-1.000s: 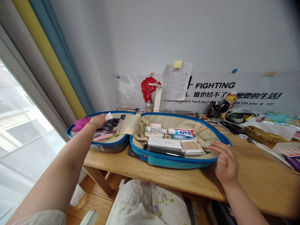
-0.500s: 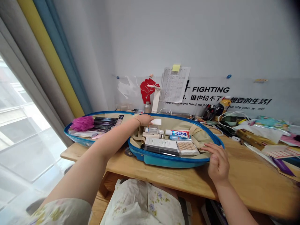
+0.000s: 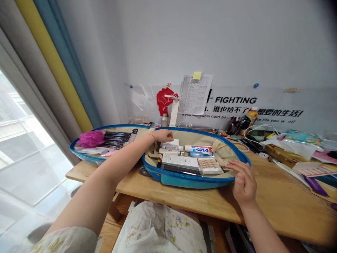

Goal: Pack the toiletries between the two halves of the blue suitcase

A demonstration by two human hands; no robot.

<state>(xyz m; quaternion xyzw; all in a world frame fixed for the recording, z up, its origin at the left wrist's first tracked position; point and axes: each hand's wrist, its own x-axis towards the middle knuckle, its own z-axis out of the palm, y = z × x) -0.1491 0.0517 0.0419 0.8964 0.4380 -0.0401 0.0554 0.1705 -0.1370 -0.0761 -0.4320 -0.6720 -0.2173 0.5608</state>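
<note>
A blue-rimmed case (image 3: 197,183) lies unfolded on the wooden desk. My left hand (image 3: 163,135) hovers over the rear left of its right half, fingers bent and slightly apart, holding nothing visible. Just below those fingertips sits a small white box (image 3: 172,143). Around it are a clear bottle (image 3: 168,146), a toothpaste box (image 3: 198,149), a blue tube (image 3: 199,154), a white printed box (image 3: 180,161) and a pack of cotton swabs (image 3: 210,165). My right hand (image 3: 245,181) rests on the case's right rim with its fingers stretched out.
The case's left half holds a pink bath puff (image 3: 91,138) and a pack of dark slim items (image 3: 116,139). Behind the case stand a white lamp (image 3: 174,112) and a small bottle (image 3: 164,120). Cables, papers and a brown pouch (image 3: 279,155) clutter the right side.
The white box has gone down into the case from my left hand, which has let go of it. My right hand has stayed on the rim.
</note>
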